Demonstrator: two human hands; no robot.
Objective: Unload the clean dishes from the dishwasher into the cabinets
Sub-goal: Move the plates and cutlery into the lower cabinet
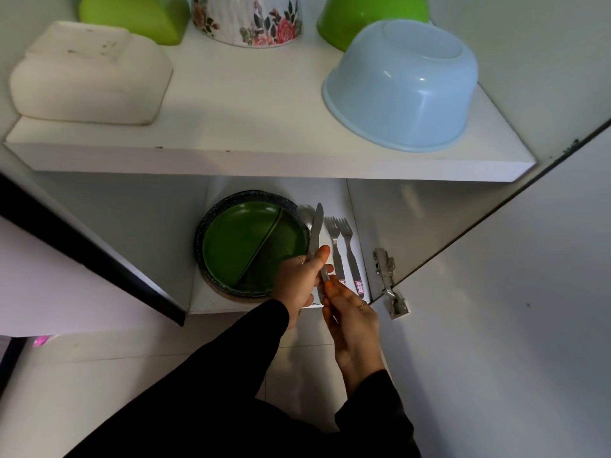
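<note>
Both hands meet at the front edge of the lower shelf (211, 302) of an open white cabinet. The left hand (299, 282) has its fingers and thumb curled round the lower blade of a table knife (316, 229), whose tip points toward the back of the shelf, tilted slightly away from the person. The right hand (352, 312) pinches the knife's handle end from below, fingers closed on it, so both hands hold the same knife. Behind the blade lies a spoon (305, 214), its bowl showing next to the knife tip. Just right of the knife, two forks (340, 246) lie side by side on the shelf, tines pointing to the back, each with a small label at the handle end. Left of the cutlery sits a green divided plate (244, 246) resting on a darker speckled plate (211, 213); the left hand overlaps its near rim. On the upper shelf (264, 157) stand upturned things: a pale blue bowl (401, 84) at right, two green bowls (139, 14), a flowered bowl (246, 19) between them, and a white container (89, 74) at left. The cabinet door (496, 292) stands open at right, its metal hinge (388, 282) near the right hand.
</note>
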